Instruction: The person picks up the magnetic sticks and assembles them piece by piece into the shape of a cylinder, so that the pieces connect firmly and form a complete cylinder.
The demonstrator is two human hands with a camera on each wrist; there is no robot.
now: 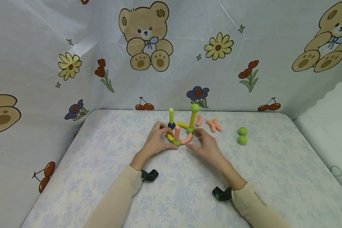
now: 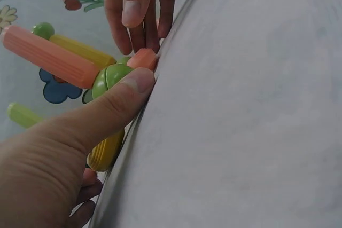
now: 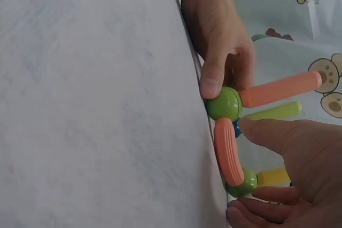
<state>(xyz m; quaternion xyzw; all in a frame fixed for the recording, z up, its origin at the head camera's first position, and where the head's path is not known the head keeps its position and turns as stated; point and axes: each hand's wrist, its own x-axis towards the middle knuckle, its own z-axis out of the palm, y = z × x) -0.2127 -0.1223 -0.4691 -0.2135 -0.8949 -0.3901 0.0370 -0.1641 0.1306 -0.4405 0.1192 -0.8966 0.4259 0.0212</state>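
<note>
On the worktop, gripping the toy ring at its near green ball with left hand, between thumb and curled fingers; cupping a loosely open right hand around the pink curve, contact hard to tell. Farther back, with two loose green balls to the right, yellow stick and lime stick upright in the ring, three loose pink curves beyond.

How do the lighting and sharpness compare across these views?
Head view: brightest, with pale sheen on the backdrop; left wrist: dimmer and tilted, with only faint pattern on the tabletop; right wrist: likewise dim and tilted, though the upper green ball looks fairly sharp.
</note>
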